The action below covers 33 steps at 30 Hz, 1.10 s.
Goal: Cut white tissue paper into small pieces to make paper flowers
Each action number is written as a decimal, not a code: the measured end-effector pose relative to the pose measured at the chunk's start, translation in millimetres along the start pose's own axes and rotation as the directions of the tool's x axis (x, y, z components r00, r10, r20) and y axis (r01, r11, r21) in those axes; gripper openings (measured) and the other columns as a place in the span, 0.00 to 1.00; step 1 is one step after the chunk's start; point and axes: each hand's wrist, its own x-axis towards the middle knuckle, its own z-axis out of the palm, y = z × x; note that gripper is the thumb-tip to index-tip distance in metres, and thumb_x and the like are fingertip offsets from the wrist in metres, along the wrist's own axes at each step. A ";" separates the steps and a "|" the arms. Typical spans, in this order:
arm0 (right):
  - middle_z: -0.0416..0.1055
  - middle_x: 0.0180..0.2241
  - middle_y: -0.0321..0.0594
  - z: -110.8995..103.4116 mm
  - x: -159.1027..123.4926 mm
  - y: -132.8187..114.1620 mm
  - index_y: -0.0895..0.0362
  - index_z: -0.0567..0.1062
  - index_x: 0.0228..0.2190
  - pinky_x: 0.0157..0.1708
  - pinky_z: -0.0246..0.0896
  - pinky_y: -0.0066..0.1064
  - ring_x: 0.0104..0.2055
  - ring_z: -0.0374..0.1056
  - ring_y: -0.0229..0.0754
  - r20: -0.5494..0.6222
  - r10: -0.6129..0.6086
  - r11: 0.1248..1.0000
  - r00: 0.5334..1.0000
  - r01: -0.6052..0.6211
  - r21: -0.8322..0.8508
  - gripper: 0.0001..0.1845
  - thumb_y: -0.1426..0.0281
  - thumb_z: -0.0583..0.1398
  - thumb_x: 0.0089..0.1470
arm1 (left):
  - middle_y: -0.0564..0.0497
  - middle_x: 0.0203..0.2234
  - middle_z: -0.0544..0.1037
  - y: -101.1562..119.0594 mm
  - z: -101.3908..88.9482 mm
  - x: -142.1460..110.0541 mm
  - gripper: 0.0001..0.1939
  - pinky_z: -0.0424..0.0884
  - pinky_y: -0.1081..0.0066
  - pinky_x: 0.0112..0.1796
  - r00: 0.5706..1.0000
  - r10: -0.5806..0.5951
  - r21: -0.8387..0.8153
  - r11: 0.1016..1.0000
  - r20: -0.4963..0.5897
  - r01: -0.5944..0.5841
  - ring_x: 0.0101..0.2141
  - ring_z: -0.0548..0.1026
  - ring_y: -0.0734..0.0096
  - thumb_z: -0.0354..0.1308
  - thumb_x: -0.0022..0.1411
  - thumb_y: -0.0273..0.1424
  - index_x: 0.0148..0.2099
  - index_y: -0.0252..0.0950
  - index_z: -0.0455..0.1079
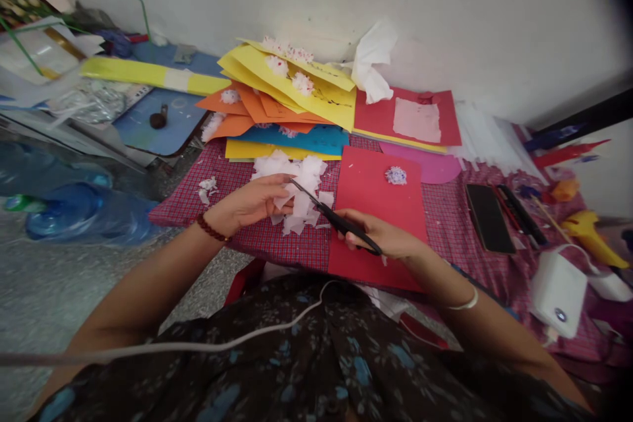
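Observation:
Black-handled scissors (341, 219) are in my right hand (373, 232), with its fingers around the handles. Their blades point left, toward the fingertips of my left hand (257, 200). Those fingers are pinched together over a heap of white tissue pieces (299, 175), seemingly on a small white piece beside the blade tips. Below my right hand lies a red sheet (378, 188). A small crumpled white and purple paper flower (395, 175) rests on its upper part. Small white scraps (208, 188) lie on the checked cloth left of the heap.
Behind the heap are stacked yellow cards (291, 79), orange cards (262, 105) and a blue card (297, 140). A red card (445, 119) bears a pink tissue square. At right lie a phone (488, 217), a white power bank (558, 293) and a yellow glue gun (593, 237). A white cable (222, 344) crosses my front.

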 end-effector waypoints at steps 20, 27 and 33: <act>0.69 0.43 0.47 -4.6 -18.1 -11.0 0.62 0.65 0.60 0.44 0.65 0.36 0.42 0.65 0.43 -0.096 0.078 0.995 0.992 -0.084 -0.056 0.47 0.41 0.62 0.53 | 0.55 0.28 0.75 -7.7 6.5 6.0 0.17 0.67 0.78 0.26 0.964 0.258 0.329 0.918 -0.070 -0.222 0.25 0.73 0.80 0.65 0.48 0.19 0.42 0.34 0.72; 0.70 0.48 0.52 -7.4 -36.2 -7.5 0.63 0.65 0.61 0.45 0.67 0.39 0.46 0.68 0.48 -0.185 0.148 0.983 0.972 -0.165 -0.077 0.48 0.41 0.62 0.53 | 0.54 0.31 0.75 7.9 -1.7 1.3 0.16 0.68 0.77 0.29 0.873 0.438 0.326 0.875 -0.215 -0.359 0.27 0.71 0.81 0.68 0.46 0.21 0.39 0.33 0.72; 0.69 0.53 0.52 -1.4 -28.5 -2.2 0.61 0.65 0.62 0.51 0.64 0.41 0.51 0.67 0.49 -0.105 0.100 0.991 0.989 -0.109 -0.081 0.44 0.46 0.63 0.55 | 0.53 0.33 0.75 5.1 4.1 -3.0 0.16 0.76 0.71 0.38 0.933 0.330 0.257 0.923 -0.146 -0.286 0.32 0.76 0.76 0.68 0.47 0.22 0.40 0.34 0.72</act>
